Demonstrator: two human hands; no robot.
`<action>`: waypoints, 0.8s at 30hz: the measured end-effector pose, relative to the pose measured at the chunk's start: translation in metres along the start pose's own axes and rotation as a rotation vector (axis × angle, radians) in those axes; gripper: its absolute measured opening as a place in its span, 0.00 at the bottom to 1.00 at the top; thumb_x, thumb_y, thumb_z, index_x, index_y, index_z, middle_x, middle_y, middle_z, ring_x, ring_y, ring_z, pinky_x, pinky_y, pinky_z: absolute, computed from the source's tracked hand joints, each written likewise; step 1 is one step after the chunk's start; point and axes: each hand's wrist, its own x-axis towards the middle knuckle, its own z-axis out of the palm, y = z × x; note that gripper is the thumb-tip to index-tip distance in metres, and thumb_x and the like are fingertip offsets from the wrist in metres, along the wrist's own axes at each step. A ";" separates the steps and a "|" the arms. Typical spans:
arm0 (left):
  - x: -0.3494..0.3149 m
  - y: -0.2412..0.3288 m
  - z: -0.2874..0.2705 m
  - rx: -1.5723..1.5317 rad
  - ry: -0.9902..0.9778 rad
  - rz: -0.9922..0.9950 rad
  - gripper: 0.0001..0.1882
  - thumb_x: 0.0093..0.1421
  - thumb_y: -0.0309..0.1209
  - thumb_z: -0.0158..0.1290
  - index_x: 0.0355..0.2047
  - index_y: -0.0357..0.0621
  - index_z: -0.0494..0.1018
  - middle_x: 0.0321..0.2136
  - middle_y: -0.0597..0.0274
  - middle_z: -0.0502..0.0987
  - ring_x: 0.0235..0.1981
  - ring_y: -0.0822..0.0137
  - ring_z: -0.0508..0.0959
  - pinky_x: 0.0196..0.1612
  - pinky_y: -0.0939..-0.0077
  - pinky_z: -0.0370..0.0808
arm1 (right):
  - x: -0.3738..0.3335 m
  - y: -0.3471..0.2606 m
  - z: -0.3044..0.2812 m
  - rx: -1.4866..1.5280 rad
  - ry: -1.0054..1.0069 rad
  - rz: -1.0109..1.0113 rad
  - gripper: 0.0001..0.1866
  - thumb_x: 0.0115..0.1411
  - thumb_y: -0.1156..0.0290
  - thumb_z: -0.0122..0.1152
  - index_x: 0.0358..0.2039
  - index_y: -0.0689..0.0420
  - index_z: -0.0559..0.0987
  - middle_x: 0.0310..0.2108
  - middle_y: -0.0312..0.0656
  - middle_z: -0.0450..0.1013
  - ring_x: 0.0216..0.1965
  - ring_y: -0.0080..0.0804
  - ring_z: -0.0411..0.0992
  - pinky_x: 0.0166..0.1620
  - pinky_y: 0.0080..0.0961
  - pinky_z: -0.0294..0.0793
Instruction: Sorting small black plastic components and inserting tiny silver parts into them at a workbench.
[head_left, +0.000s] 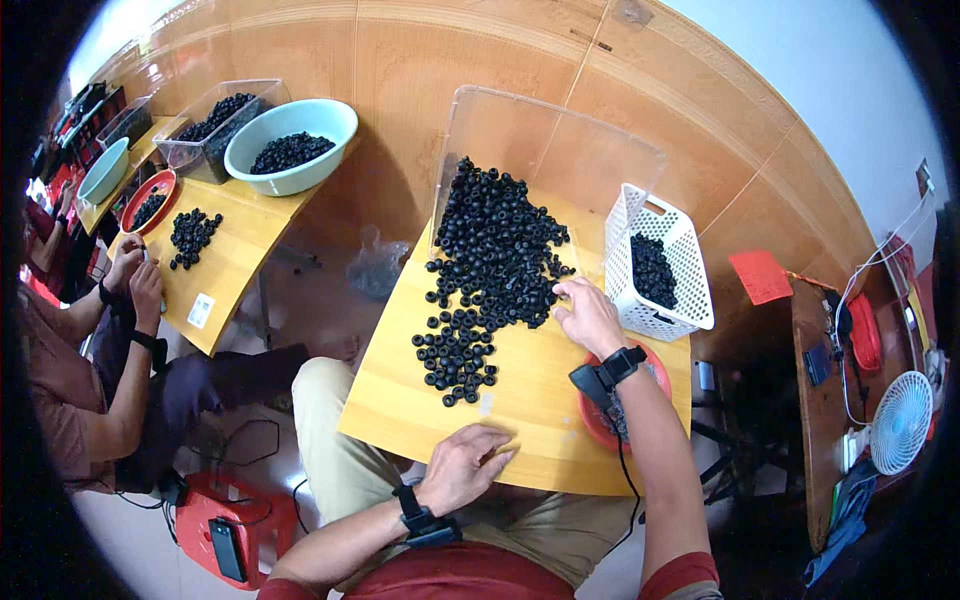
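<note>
A heap of small black ring-shaped parts (490, 235) spreads from a clear plastic bin (555, 125), lying on its side, onto the yellow tabletop (400, 405). At the heap's right edge is my right hand (592, 318), its thumb and forefinger apart near the rings; nothing held shows between them. My left hand (465, 465) rests over the table's near edge, fingers loosely stretched and thumb apart, holding nothing visible. Nearest to it is a looser group of rings (455, 355). Beneath my right wrist sits a red dish (600, 425), partly hidden, with contents I cannot make out.
A white perforated basket (625, 290) with black parts stands right of the heap. On the left, another person (120, 330) works at a second table (235, 235) with a pale green basin (340, 120). At far right are a fan (902, 422) and hanging cables.
</note>
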 end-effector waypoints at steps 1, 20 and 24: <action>0.000 0.001 0.000 -0.002 0.000 -0.003 0.12 0.58 0.32 0.60 0.39 0.37 0.79 0.38 0.53 0.80 0.39 0.54 0.81 0.42 0.66 0.79 | -0.003 -0.003 0.002 -0.001 -0.004 0.001 0.18 0.55 0.68 0.64 0.46 0.57 0.78 0.49 0.48 0.74 0.47 0.48 0.75 0.50 0.42 0.74; -0.002 0.002 0.002 0.011 0.040 0.034 0.11 0.58 0.32 0.59 0.38 0.38 0.79 0.38 0.54 0.80 0.39 0.54 0.81 0.43 0.66 0.79 | -0.036 -0.025 0.027 -0.012 -0.116 -0.085 0.08 0.57 0.68 0.61 0.37 0.54 0.81 0.40 0.46 0.74 0.40 0.49 0.75 0.44 0.44 0.75; -0.003 0.001 0.001 0.030 0.052 0.051 0.11 0.59 0.32 0.59 0.38 0.38 0.79 0.38 0.53 0.80 0.39 0.54 0.81 0.43 0.66 0.79 | -0.041 -0.028 0.033 0.020 -0.093 -0.102 0.07 0.57 0.69 0.60 0.36 0.54 0.80 0.39 0.45 0.74 0.39 0.48 0.75 0.43 0.44 0.75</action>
